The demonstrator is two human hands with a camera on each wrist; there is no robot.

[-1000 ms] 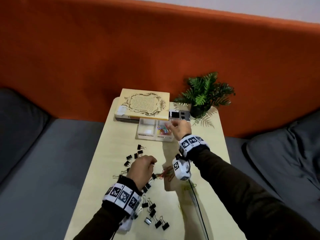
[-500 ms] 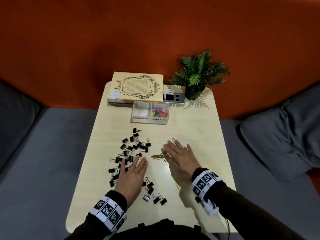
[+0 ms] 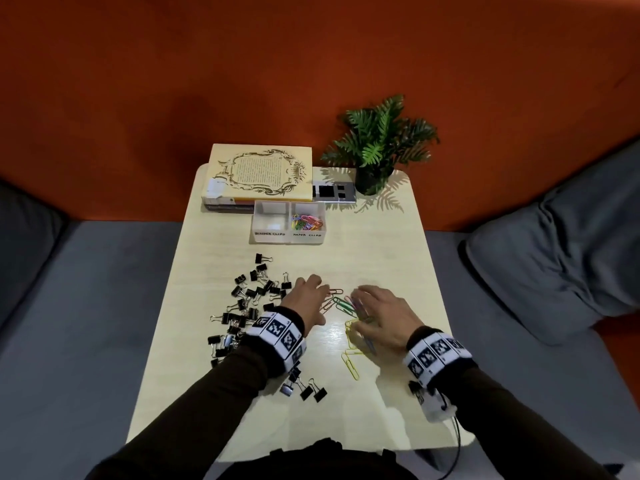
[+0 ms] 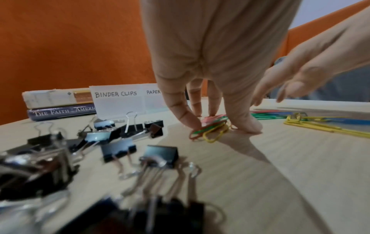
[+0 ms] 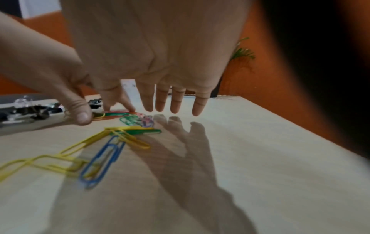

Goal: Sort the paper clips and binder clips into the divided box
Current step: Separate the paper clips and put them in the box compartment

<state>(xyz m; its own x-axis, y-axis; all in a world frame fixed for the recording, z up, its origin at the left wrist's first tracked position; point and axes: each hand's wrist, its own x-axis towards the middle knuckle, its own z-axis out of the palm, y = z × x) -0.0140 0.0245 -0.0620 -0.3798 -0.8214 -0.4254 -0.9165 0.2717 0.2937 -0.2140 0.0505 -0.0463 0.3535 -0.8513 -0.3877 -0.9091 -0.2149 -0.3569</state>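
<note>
Labelled "BINDER CLIPS" and "PAPER CLIPS", the clear divided box stands at the table's far middle. Its right compartment holds coloured paper clips; the left one looks empty. Black binder clips lie scattered at left. My left hand pinches a small bunch of paper clips against the tabletop. Just right of it, my right hand hangs with straight spread fingers over loose paper clips. Yellow clips and a blue clip lie beneath it.
A stack of books sits behind the box, with a small silver device and a potted plant to its right. Three more binder clips lie near the front. Grey cushions flank the small table.
My right hand came back from the box to the loose paper clips. My left hand slid right off the binder clips and its fingers closed on a bunch of paper clips.
</note>
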